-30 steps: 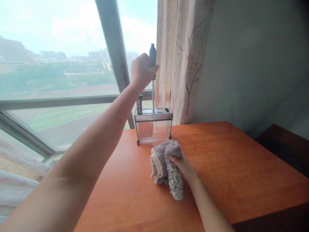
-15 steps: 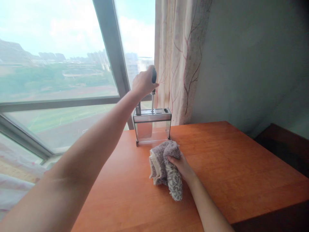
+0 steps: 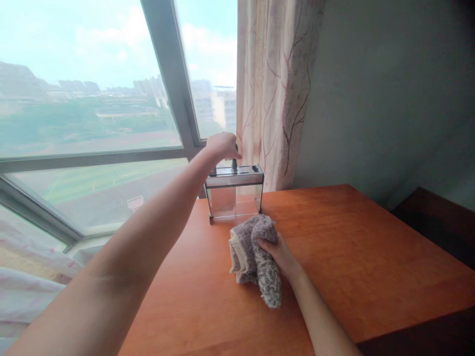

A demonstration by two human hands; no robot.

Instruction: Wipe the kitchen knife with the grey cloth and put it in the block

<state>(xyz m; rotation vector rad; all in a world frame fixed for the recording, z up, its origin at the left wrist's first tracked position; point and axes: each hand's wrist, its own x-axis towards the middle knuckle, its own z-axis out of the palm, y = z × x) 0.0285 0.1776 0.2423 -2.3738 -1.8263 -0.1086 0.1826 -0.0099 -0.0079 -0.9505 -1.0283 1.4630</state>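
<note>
Gripping a dark handle [image 3: 234,163] in the far rack [image 3: 235,192] with closed left hand [image 3: 221,146], right hand [image 3: 280,255] clutching the near cloth [image 3: 252,257].

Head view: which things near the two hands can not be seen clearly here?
- Dark handle: mostly covered by the left hand; its shaft is inside the knife block, whose clear wall shows it only faintly.
- Second handle: only a small tip shows past the left wrist.
- Right hand: fingertips buried in the grey cloth.
- Table: near edge and right corner cut off by the frame.
- City outside: hazy behind the glass.
</note>
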